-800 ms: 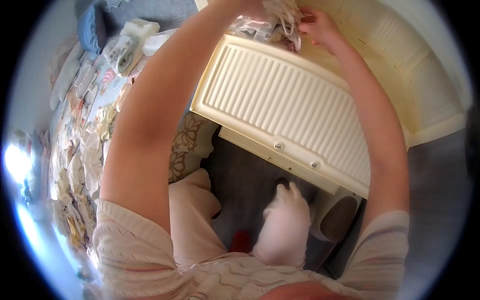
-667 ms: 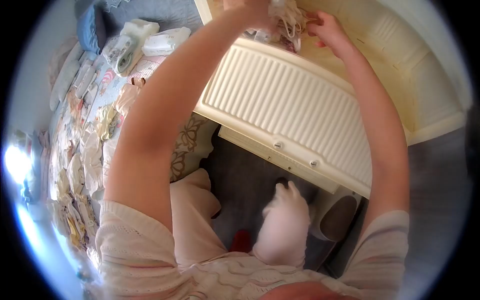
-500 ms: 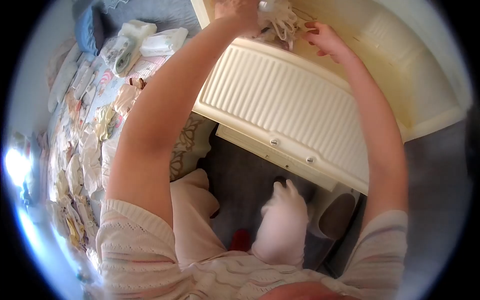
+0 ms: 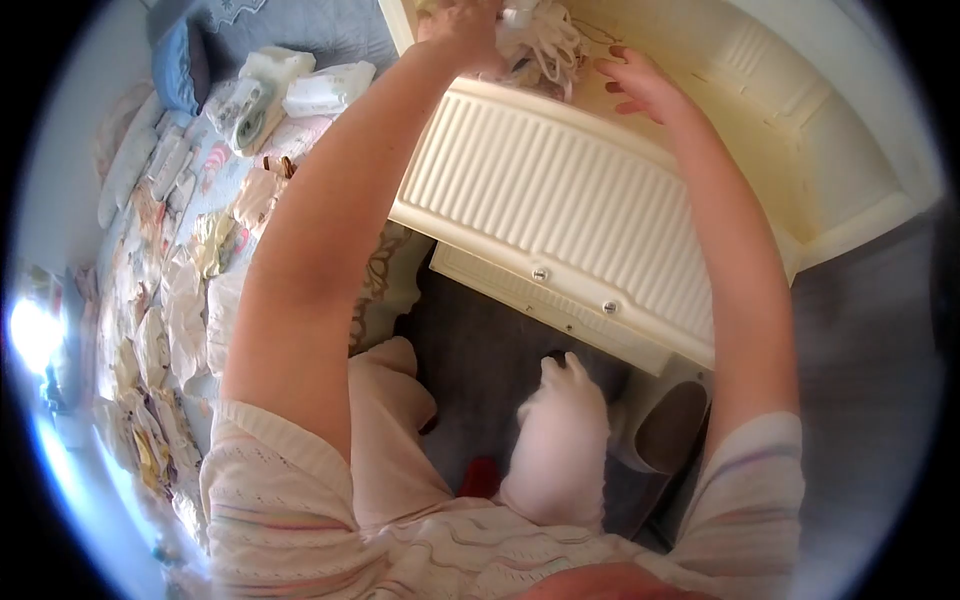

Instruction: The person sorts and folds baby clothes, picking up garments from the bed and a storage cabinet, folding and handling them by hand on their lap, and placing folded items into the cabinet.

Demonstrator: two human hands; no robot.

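A cream plastic drawer (image 4: 560,190) with a ribbed front stands pulled out at the top of the view. At its left end lies a tangled bundle of white straps or cords (image 4: 548,42). My left hand (image 4: 462,38) is over the drawer's left end, right beside the bundle. Its fingers are mostly hidden at the frame's top edge, so I cannot tell what they hold. My right hand (image 4: 638,84) hovers inside the drawer, just right of the bundle, with fingers apart and nothing in them.
A bed (image 4: 215,155) on the left bears several folded pale cloths (image 4: 182,315), white packages (image 4: 327,88) and a blue pillow (image 4: 178,68). Below the open drawer another drawer front (image 4: 550,308) shows. My legs (image 4: 560,440) are beneath, over dark floor (image 4: 470,380).
My left hand has shifted slightly left, and the strap bundle appears a little further left too. My right hand has moved slightly, its fingers still spread.
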